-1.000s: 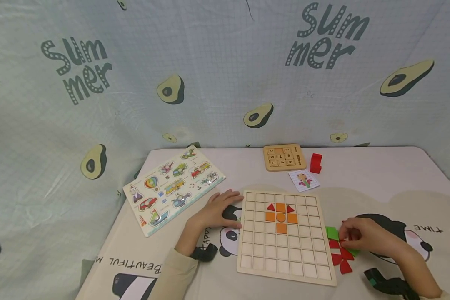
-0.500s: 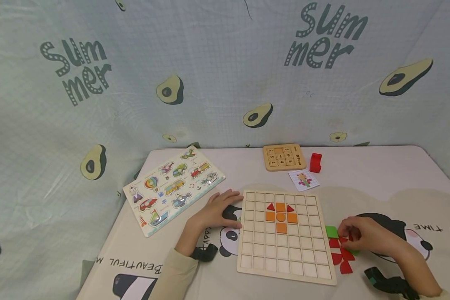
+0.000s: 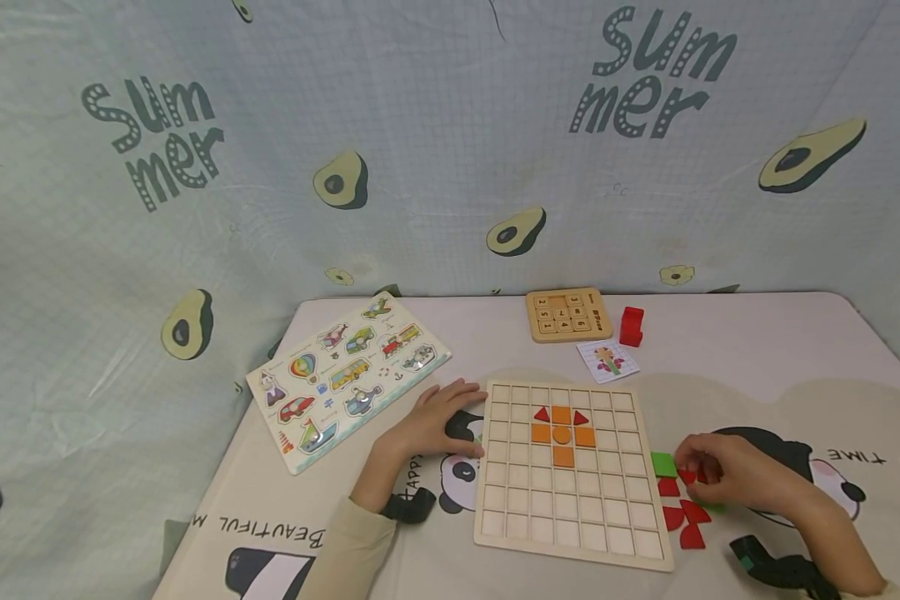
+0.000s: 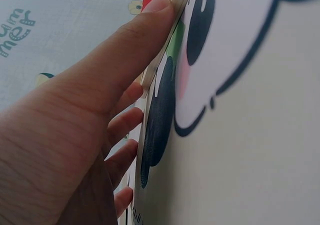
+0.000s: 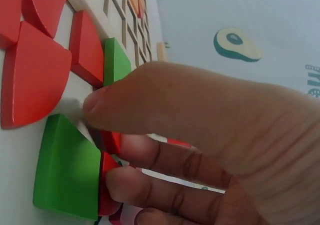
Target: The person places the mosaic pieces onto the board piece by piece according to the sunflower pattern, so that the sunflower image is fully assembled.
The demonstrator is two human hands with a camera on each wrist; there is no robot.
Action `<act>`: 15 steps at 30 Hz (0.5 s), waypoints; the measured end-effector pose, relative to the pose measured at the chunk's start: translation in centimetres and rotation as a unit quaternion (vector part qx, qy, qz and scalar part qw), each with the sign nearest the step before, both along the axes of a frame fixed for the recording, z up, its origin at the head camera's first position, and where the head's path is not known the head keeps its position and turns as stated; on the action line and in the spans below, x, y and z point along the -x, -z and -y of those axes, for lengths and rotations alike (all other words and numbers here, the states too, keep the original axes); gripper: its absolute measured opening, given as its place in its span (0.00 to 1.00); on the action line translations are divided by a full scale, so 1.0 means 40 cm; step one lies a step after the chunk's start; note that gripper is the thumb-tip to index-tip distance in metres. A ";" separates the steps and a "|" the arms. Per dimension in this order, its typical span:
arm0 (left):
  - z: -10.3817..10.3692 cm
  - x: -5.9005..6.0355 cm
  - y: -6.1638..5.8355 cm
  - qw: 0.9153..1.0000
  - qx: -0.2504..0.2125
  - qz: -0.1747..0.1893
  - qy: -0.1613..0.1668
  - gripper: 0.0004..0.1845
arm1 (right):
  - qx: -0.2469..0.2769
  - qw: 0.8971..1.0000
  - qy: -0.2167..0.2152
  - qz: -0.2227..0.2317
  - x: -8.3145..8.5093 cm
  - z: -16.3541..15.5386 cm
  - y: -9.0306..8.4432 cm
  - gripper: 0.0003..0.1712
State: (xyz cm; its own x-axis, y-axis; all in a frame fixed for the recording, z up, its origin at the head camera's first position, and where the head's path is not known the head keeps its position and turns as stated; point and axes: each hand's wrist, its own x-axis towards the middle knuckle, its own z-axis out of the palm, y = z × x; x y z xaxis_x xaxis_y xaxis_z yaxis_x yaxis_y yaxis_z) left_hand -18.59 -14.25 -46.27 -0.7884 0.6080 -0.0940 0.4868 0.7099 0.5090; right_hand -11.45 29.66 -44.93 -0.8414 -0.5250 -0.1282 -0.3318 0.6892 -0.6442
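A red piece (image 5: 112, 142) sits between the thumb and index fingertip of the right hand (image 3: 738, 468), just off the right side of the gridded wooden board (image 3: 574, 556). That grip is drawn in to a narrow gap, pinching the red piece, the other fingers bent beside it. A green piece (image 5: 67, 170) lies close beneath the fingertips; a green square (image 3: 663, 464) lies by the board's edge, and loose red pieces (image 5: 37, 75) lie near it on the bench (image 3: 757, 350). The left hand's (image 3: 437, 421) grip is spread, thumb and fingertips touching the board's left edge. On the board, four orange squares (image 3: 563, 457) surround an orange disc (image 3: 562, 436), with red triangles (image 3: 581, 418) at two corners.
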 end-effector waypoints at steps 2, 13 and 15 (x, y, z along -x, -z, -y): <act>0.001 0.000 0.000 1.000 0.000 -0.001 0.000 0.45 | 0.000 1.000 0.004 0.001 -0.001 0.000 -0.004 0.16; 0.002 0.000 0.002 1.000 -0.003 0.000 -0.003 0.45 | 0.032 0.999 -0.011 -0.011 0.000 0.005 -0.016 0.17; 0.001 0.001 0.003 1.000 -0.004 0.001 -0.002 0.45 | 0.040 0.999 -0.013 -0.013 0.001 0.010 -0.014 0.17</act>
